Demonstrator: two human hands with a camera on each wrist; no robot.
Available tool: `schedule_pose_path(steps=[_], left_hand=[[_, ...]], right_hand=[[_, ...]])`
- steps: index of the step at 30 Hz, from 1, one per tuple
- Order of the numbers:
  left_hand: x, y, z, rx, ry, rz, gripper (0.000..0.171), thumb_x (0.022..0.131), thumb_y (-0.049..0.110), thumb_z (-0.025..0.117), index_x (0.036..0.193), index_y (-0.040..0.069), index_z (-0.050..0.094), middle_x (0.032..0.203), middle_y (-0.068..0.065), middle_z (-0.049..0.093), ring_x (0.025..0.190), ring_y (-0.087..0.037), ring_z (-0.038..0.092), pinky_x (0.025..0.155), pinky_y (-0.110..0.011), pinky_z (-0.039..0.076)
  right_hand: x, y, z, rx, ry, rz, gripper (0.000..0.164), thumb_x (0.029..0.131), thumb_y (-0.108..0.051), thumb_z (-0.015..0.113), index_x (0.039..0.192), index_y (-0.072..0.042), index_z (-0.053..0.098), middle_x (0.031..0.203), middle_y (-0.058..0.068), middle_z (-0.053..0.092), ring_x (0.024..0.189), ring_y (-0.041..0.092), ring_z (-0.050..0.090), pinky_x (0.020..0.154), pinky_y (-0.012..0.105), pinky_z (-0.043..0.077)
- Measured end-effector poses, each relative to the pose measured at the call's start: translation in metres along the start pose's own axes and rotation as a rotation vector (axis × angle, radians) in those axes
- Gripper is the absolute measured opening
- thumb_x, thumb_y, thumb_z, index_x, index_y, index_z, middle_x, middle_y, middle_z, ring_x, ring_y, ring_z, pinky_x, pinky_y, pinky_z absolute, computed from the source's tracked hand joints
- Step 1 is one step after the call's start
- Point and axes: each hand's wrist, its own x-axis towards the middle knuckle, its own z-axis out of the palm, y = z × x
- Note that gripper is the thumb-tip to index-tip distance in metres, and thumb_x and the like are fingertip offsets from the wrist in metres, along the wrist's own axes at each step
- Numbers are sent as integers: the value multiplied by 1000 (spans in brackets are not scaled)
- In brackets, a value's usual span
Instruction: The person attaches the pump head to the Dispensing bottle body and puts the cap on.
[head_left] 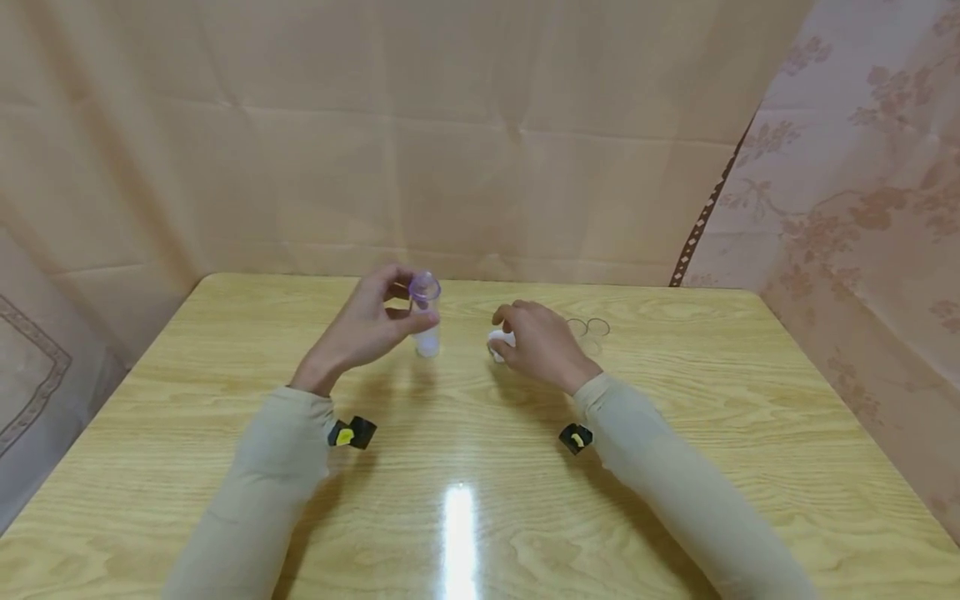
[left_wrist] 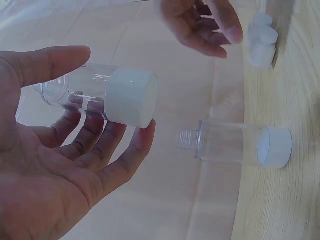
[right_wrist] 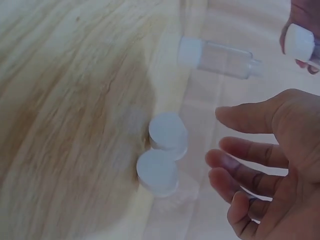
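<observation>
My left hand (head_left: 367, 321) holds a clear bottle (head_left: 424, 290) with a white base, up off the table. In the left wrist view the thumb lies on one side of this held bottle (left_wrist: 131, 97) and the fingers curl under the other. Just below it, a second clear bottle (left_wrist: 225, 142) with a white base stands upright on the table. My right hand (head_left: 538, 342) hovers beside some small white round caps (head_left: 501, 337). In the right wrist view its loosely bent fingers (right_wrist: 245, 175) are apart from the two white cap tops (right_wrist: 168, 131) and hold nothing.
Two thin dark rings (head_left: 587, 327) lie on the wooden table (head_left: 465, 433) beyond the right wrist. A beige curtain (head_left: 450, 150) hangs along the back edge, and a flowered cloth (head_left: 862, 192) hangs at the right.
</observation>
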Motion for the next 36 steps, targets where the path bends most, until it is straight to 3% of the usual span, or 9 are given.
schedule_pose_path(steps=[16, 27, 36], left_hand=[[2, 0, 6, 31, -2, -10, 44, 90, 6, 76, 127, -3, 53, 122, -15, 57, 113, -30, 60, 95, -40, 55], [0, 1, 8, 43, -8, -11, 45, 89, 6, 77, 126, -4, 54, 121, -16, 58, 113, -31, 60, 94, -41, 55], [-1, 1, 17, 62, -11, -12, 47, 88, 9, 78, 128, -1, 55, 119, -13, 60, 109, -30, 59, 91, -41, 55]], right_hand=[[16, -2, 14, -34, -31, 87, 30, 89, -17, 78, 113, 0, 73, 101, 14, 73, 93, 29, 68, 82, 45, 56], [20, -7, 19, -74, -138, 56, 33, 84, -15, 85, 113, -3, 72, 104, 12, 73, 95, 29, 68, 89, 46, 53], [13, -7, 12, 6, -114, -1, 29, 84, -14, 83, 109, -5, 73, 103, 9, 73, 96, 28, 65, 94, 47, 49]])
